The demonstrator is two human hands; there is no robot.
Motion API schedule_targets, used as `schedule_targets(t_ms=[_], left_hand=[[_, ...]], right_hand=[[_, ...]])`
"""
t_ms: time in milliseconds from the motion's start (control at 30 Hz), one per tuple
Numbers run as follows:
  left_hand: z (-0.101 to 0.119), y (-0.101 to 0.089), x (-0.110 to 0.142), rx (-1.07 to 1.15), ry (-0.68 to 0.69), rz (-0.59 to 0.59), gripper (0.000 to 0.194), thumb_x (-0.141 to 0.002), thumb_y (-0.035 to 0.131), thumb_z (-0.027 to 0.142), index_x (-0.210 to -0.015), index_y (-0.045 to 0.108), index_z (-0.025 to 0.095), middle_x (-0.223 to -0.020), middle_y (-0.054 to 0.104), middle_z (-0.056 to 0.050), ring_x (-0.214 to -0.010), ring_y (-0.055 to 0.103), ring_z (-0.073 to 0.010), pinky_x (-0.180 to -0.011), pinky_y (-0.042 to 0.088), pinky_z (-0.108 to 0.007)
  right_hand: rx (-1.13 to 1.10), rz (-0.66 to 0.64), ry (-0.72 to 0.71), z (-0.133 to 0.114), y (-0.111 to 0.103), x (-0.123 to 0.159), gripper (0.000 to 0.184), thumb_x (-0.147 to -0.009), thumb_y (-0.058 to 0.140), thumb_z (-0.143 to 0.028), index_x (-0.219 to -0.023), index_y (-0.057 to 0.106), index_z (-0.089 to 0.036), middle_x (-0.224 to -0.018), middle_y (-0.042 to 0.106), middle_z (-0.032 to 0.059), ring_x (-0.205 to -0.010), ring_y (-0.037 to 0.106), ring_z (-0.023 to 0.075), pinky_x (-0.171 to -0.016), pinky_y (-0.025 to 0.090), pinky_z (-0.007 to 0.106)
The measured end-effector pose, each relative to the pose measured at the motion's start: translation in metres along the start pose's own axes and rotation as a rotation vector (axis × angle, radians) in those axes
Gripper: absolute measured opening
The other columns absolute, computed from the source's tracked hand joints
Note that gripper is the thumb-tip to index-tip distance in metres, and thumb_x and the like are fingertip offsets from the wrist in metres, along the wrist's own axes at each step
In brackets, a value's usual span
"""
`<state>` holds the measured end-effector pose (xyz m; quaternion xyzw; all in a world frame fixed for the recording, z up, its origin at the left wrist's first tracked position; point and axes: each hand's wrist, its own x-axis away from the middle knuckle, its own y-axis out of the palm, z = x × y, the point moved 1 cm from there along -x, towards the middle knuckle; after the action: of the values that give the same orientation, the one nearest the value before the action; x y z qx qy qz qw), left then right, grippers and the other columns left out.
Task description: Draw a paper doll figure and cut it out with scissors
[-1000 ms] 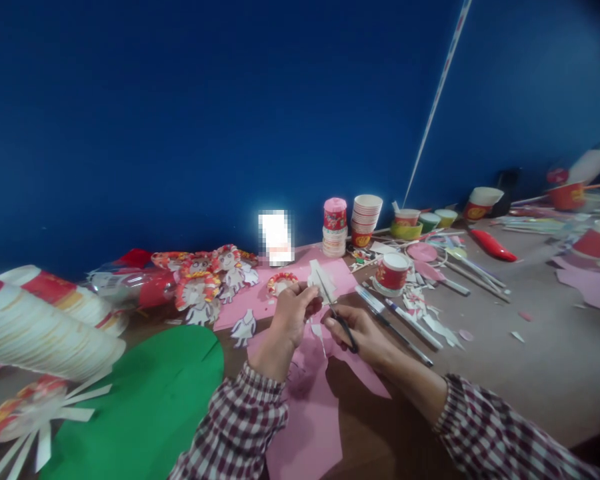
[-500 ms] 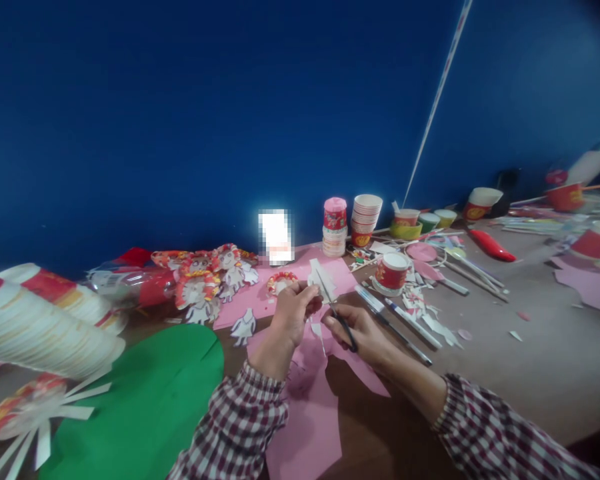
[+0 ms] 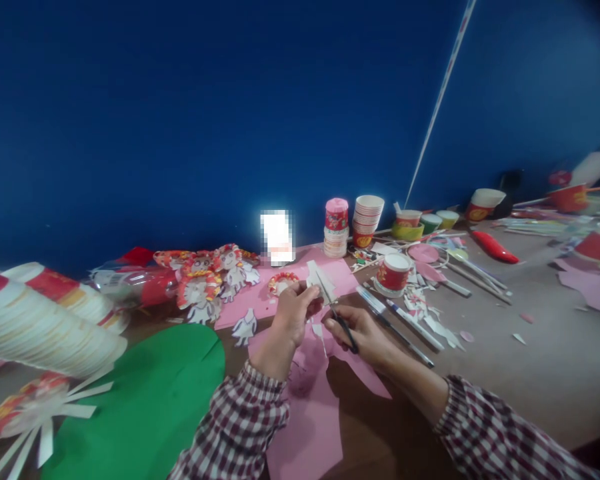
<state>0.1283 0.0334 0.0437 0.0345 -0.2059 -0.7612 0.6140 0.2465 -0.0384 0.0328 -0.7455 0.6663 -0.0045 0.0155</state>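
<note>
My left hand pinches a small white paper cut-out and holds it upright above the table. My right hand is closed round the black handles of a pair of scissors, whose blades reach up into the cut-out. Both hands hover over a pink paper sheet that lies on the brown table. Checked sleeves cover both forearms.
A green paper sheet lies at the lower left, beside stacked paper cups on their side. Paper figures lie near the blue wall. Cup stacks, a red cup, pens and paper scraps lie to the right.
</note>
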Motion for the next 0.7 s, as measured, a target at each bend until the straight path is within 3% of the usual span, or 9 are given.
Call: schedule_targets(t_ms=[367,700], left_hand=[[0.004,0.012,0.011,0.183,-0.080,-0.007,0.019,-0.056,0.069,0.019,-0.064,0.052,0.016,-0.057,0.054,0.004,-0.055,0.056,-0.0094,-0.057,0.045,-0.022],[-0.006,0.010,0.007,0.056,-0.050,0.062,0.021,-0.058,0.070,0.021,-0.063,0.050,0.017,-0.056,0.053,0.005,-0.051,0.050,-0.0072,-0.053,0.040,-0.021]], right_hand=[[-0.053,0.037,-0.001,0.006,-0.003,-0.003,0.033,-0.076,0.062,-0.047,-0.080,0.056,-0.014,-0.054,0.042,-0.0056,-0.047,0.035,0.0066,-0.044,0.028,0.020],[-0.047,0.079,-0.017,0.007,-0.005,-0.004,0.032,-0.078,0.060,-0.046,-0.080,0.058,-0.015,-0.054,0.042,-0.0053,-0.047,0.035,0.0069,-0.043,0.028,0.020]])
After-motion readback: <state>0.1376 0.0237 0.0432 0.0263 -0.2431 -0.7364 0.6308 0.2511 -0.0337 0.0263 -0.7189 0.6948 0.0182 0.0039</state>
